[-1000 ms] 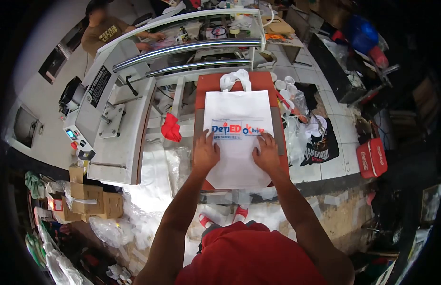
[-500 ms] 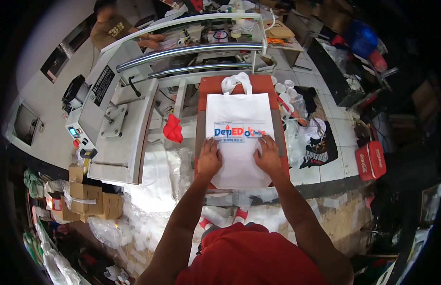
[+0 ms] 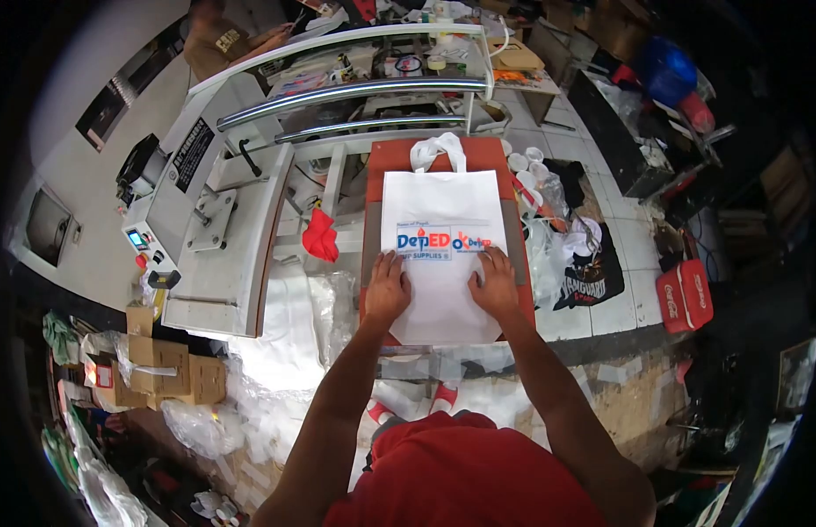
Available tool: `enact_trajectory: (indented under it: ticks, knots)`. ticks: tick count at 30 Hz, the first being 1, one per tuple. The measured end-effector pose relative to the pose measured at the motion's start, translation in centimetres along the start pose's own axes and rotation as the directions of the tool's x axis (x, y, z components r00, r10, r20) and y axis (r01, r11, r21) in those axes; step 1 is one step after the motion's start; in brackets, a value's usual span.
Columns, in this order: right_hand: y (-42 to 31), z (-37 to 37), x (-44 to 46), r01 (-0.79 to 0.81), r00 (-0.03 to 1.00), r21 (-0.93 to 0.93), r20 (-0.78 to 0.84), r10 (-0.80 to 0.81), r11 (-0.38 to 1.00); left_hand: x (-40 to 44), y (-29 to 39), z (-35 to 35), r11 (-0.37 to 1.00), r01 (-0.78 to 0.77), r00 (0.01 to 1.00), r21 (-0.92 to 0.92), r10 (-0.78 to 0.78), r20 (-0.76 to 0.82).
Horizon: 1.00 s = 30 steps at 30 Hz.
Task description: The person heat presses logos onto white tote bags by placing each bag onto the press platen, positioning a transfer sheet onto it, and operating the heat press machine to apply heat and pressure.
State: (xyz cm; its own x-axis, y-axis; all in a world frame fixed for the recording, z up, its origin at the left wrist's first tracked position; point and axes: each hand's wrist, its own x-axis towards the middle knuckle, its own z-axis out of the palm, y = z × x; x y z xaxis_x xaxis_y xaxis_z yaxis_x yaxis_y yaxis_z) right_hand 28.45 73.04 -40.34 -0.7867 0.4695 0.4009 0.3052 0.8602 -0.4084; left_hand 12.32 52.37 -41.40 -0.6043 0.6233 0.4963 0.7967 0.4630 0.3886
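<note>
A white tote bag [image 3: 443,303] with blue and red "DepED" lettering lies flat on the red-orange pad [image 3: 381,158] of a press. Its handles [image 3: 438,153] point away from me, over the pad's far end. My left hand [image 3: 388,286] rests on the bag's left edge just below the print, fingers stretched out and open. On the opposite edge my right hand [image 3: 494,285] lies the same way, open, with its fingertips by the small "DepEd" print. Neither hand grips anything.
Left of the pad stands the press's large flat plate [image 3: 223,294] with its control box [image 3: 144,241]. A red cloth [image 3: 319,235] hangs beside it. Plastic cups and a black bag [image 3: 597,277] lie to the right, near a red cooler [image 3: 685,297]. A co-worker [image 3: 216,44] is behind.
My hands and the bag have hardly moved. The co-worker at the back has shifted, with the hands now raised higher, holding something flat.
</note>
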Motion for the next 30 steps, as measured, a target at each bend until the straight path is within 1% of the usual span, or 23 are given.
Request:
enact_trajectory:
  ticks: [1, 3, 4, 6, 7, 9, 10, 11, 12, 13, 14, 16, 18, 19, 20, 21, 22, 24, 25, 27, 28, 30]
  knots:
    - [-0.1, -0.1, 0.1, 0.003, 1.0, -0.001, -0.002, -0.003, 1.0, 0.1, 0.1, -0.2, 1.0, 0.0, 1.0, 0.0, 0.0, -0.004]
    - [-0.7, -0.8, 0.7, -0.019, 0.998, 0.06, -0.054, 0.023, 0.998, 0.4, 0.3, -0.8, 0.996, 0.044, 0.999, -0.077, -0.044, 0.008]
    - [-1.0, -1.6, 1.0, -0.013, 0.998, 0.059, -0.056, 0.017, 0.998, 0.5, 0.3, -1.5, 0.996, 0.045, 0.999, -0.078, -0.045, 0.002]
    - [-0.8, -3.5, 1.5, -0.048, 0.983, 0.18, -0.167, 0.078, 0.982, 0.4, -0.1, -3.7, 0.99, 0.078, 0.985, -0.119, -0.095, -0.142]
    - [-0.1, -3.6, 1.5, -0.039, 0.984, 0.178, -0.166, 0.069, 0.983, 0.1, -0.1, -5.7, 0.986, 0.09, 0.976, -0.138, -0.115, -0.184]
    - [2.0, -3.5, 0.6, -0.073, 0.944, 0.108, -0.312, 0.103, 0.991, -1.2, -1.7, -9.9, 0.984, 0.1, 0.954, -0.147, -0.137, -0.267]
    - [2.4, -3.9, -0.1, -0.017, 0.938, 0.124, -0.342, 0.059, 0.992, -1.8, -3.3, -12.1, 0.986, 0.101, 0.939, -0.131, -0.138, -0.314]
    - [2.7, -4.0, -1.1, 0.051, 0.929, 0.148, -0.37, 0.008, 0.988, -2.5, -4.9, -14.4, 0.988, 0.127, 0.925, -0.088, -0.15, -0.349]
    - [3.1, -3.5, -2.2, 0.04, 0.934, 0.122, -0.358, 0.007, 0.992, -3.4, -6.5, -17.1, 0.985, 0.167, 0.905, -0.033, -0.167, -0.391]
    - [3.4, -3.1, -3.4, 0.007, 0.962, 0.113, -0.271, 0.025, 0.994, -3.9, -7.9, -19.9, 0.977, 0.213, 0.886, -0.001, -0.193, -0.421]
    - [2.9, -2.0, -4.4, 0.006, 0.929, 0.217, -0.362, 0.075, 0.976, -4.4, -9.9, -22.3, 0.965, 0.243, 0.859, 0.095, -0.168, -0.484]
    - [2.7, -1.3, -5.8, -0.192, 0.951, 0.235, -0.196, 0.24, 0.953, -5.4, -14.2, -27.6, 0.923, 0.317, 0.845, 0.219, -0.17, -0.507]
    - [2.2, -1.3, -6.4, -0.086, 0.968, 0.036, -0.235, 0.092, 0.996, -5.6, -17.5, -32.4, 0.877, 0.368, 0.816, 0.311, -0.144, -0.56]
    - [1.8, -1.4, -6.4, -0.106, 0.97, 0.03, -0.219, 0.109, 0.994, -5.6, -19.1, -34.2, 0.852, 0.407, 0.802, 0.328, -0.161, -0.576]
    - [1.4, -1.5, -6.3, -0.13, 0.969, 0.021, -0.207, 0.132, 0.991, -5.4, -20.5, -35.9, 0.83, 0.439, 0.789, 0.343, -0.174, -0.589]
    - [1.2, -1.5, -6.4, -0.13, 0.97, 0.009, -0.206, 0.129, 0.991, -5.2, -21.8, -37.3, 0.813, 0.444, 0.798, 0.378, -0.167, -0.579]
    - [1.2, -1.6, -6.5, -0.111, 0.975, -0.055, -0.2, 0.098, 0.992, -5.2, -23.1, -38.0, 0.782, 0.443, 0.811, 0.439, -0.142, -0.567]
    - [1.1, -1.7, -6.5, -0.105, 0.977, -0.088, -0.195, 0.086, 0.991, -5.2, -25.7, -39.0, 0.755, 0.394, 0.874, 0.524, -0.133, -0.466]
    - [1.0, -1.7, -6.4, -0.102, 0.977, -0.089, -0.198, 0.082, 0.991, -5.4, -26.8, -38.9, 0.755, 0.396, 0.872, 0.522, -0.132, -0.47]
    - [0.8, -1.6, -6.4, -0.13, 0.977, -0.102, -0.184, 0.109, 0.986, -5.4, -28.2, -38.8, 0.773, 0.419, 0.88, 0.475, -0.217, -0.423]
    - [0.8, -1.5, -6.4, -0.131, 0.976, -0.104, -0.188, 0.109, 0.986, -5.2, -28.5, -38.8, 0.776, 0.417, 0.88, 0.473, -0.214, -0.425]
    - [0.9, -1.3, -6.3, -0.079, 0.974, -0.136, -0.223, 0.047, 0.988, -4.7, -28.5, -38.9, 0.764, 0.501, 0.846, 0.406, -0.334, -0.415]
